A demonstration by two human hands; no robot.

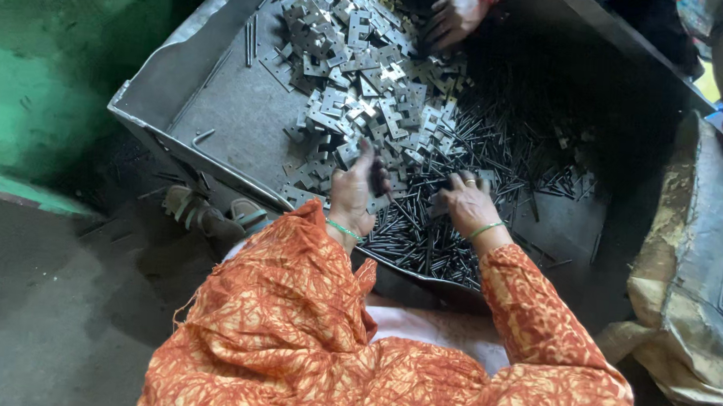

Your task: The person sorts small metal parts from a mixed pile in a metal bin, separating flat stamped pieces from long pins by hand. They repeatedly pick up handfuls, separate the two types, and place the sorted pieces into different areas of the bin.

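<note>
Her left hand (353,196) is curled shut on a dark pin, upright at the plates' (369,78) near edge. Her right hand (466,203) rests fingers-down on the pins (482,152), which lie mostly pointing away; whether it grips any, I can't tell.

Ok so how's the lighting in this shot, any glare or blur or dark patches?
Head view: daylight falls unevenly; the flat metal plates glint pale grey, while the tray sinks into deep shadow at upper right. Left hand and right hand are slightly soft over the dark pins. Wide-angle bending at the edges.
</note>
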